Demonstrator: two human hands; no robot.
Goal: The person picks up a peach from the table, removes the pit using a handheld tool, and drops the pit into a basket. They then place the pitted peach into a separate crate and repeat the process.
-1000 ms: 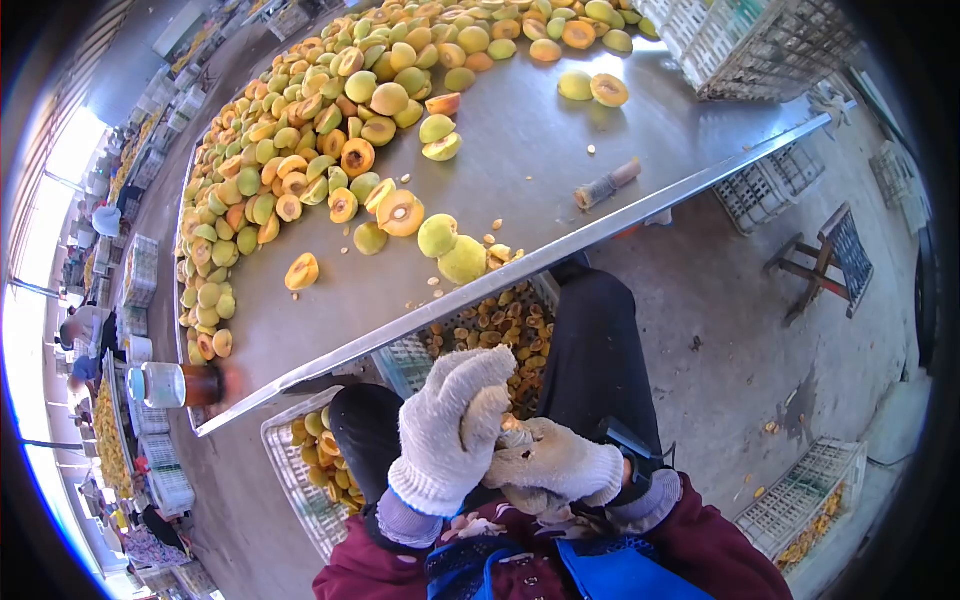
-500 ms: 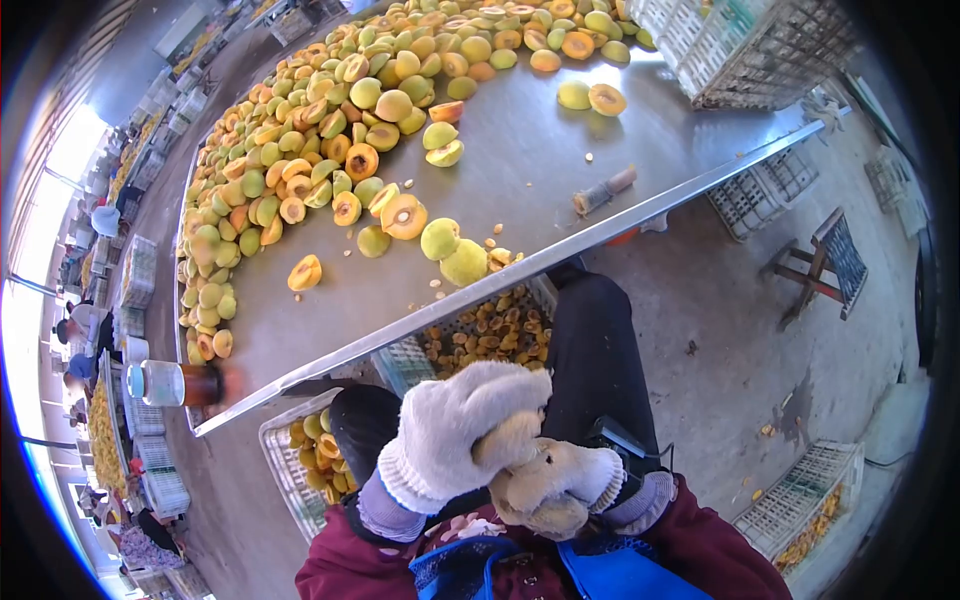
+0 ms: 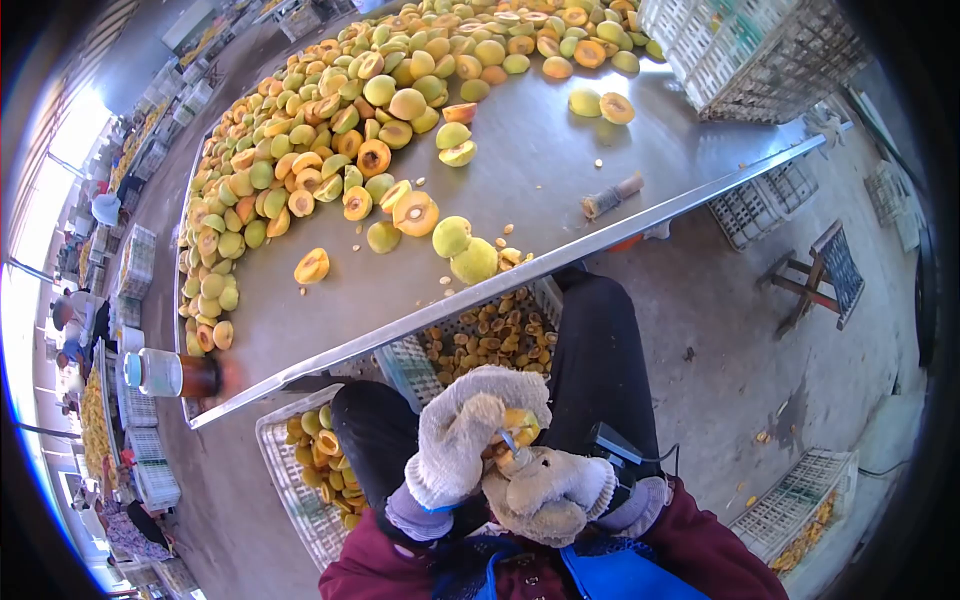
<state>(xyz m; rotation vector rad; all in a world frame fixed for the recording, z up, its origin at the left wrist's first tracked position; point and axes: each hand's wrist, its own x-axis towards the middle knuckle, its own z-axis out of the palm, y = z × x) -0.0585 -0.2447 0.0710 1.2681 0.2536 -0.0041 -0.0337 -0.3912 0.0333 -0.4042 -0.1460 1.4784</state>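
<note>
My left hand (image 3: 455, 435), in a pale knit glove, is closed around an opened apricot (image 3: 522, 428) above my lap. Close against it, my gloved right hand (image 3: 552, 490) grips a small pitting tool (image 3: 509, 441). Its metal tip touches the fruit; the rest is hidden by the glove. Beneath the hands and the table edge, a crate (image 3: 400, 365) holds many opened apricot pieces. Another white crate (image 3: 275, 440) with apricot halves stands by my left knee.
A metal table (image 3: 360, 285) carries a large heap of apricots (image 3: 330, 120), loose pits and a short taped stick (image 3: 611, 196). A jar (image 3: 160, 373) stands at its left corner, a plastic crate (image 3: 745, 60) at upper right. A stool (image 3: 820, 275) and crates stand right.
My left hand has turned and lifted slightly, so the opened apricot and the tool tip now show between the gloves. The view has shifted a little.
</note>
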